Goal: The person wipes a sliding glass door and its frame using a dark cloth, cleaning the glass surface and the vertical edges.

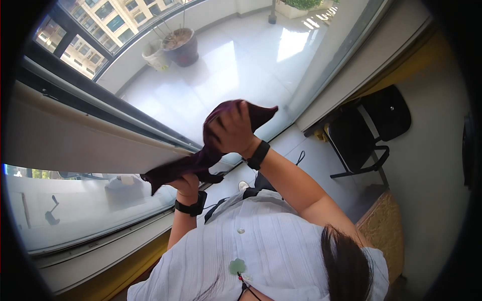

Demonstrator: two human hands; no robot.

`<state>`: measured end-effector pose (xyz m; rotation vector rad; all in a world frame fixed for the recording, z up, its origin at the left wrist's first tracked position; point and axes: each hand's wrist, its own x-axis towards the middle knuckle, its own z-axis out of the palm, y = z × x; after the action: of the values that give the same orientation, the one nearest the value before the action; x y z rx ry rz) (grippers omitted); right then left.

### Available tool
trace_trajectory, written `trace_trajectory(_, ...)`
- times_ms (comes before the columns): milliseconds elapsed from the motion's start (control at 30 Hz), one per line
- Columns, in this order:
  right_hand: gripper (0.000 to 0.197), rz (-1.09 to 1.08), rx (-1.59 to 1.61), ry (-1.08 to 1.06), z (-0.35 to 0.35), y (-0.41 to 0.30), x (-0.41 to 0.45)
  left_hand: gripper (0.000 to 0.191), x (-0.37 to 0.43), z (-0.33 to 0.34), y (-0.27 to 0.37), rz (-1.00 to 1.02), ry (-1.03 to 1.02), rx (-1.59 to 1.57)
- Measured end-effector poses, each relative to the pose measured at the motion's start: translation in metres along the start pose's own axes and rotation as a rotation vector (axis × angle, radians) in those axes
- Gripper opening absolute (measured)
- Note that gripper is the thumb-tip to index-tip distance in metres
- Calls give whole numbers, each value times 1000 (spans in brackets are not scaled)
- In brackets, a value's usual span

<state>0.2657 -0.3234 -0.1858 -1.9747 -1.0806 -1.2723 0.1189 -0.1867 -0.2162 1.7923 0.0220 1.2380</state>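
Note:
A dark maroon cloth stretches between my hands, in front of a glass pane. My right hand presses on its upper part with the fingers spread over the fabric, and one corner sticks out to the right. Lower and to the left, my left hand grips the cloth from below, its fingers partly hidden by it. The cloth's left end lies along the edge of a pale window frame or panel. Each wrist wears a black band.
Beyond the glass are a tiled balcony floor and a dark plant pot beside a white one. A black chair stands at the right, above a chipboard panel. A window handle shows at lower left.

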Motion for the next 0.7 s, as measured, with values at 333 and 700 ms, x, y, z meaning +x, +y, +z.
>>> trace_trajectory(333,66,447,130,274,-24,21,61,36,5,0,4,94,-136,118)
trace_trajectory(700,29,-139,37,-13,-40,100,6,42,35,43,51,49,298,354)
